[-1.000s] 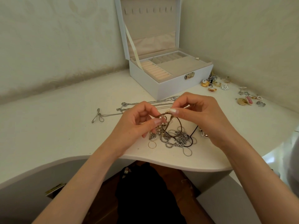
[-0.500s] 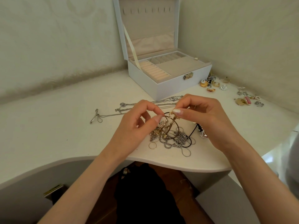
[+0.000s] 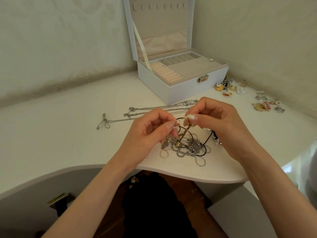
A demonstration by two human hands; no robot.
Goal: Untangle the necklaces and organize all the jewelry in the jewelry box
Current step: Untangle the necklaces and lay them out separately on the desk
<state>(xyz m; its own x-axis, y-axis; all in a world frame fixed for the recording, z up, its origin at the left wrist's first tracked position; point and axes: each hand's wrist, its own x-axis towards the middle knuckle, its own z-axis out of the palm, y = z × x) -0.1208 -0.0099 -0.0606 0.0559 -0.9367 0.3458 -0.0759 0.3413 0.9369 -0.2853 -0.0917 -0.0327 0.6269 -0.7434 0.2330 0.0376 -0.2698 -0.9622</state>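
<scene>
Desk: white, curved near edge.
Jewelry box: far centre, lid up, no jewelry visible in tray.
Step, as judged: untangling, early.
Left hand and right hand meet over necklace tangle by near edge.
Gold chain rises taut from tangle.
Right fingers pinch its top end.
Left fingers curled, pinching strand beside it.
Next move likely calls for slow pull, easing gold chain clear of black cord without tightening knot.

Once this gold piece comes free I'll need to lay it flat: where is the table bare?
Bare table lies left of the left hand, from the clip pendant to the front edge. Crowded: necklace tangle between it and the right hand, laid-out chains before the jewelry box, loose earrings right of it.
</scene>
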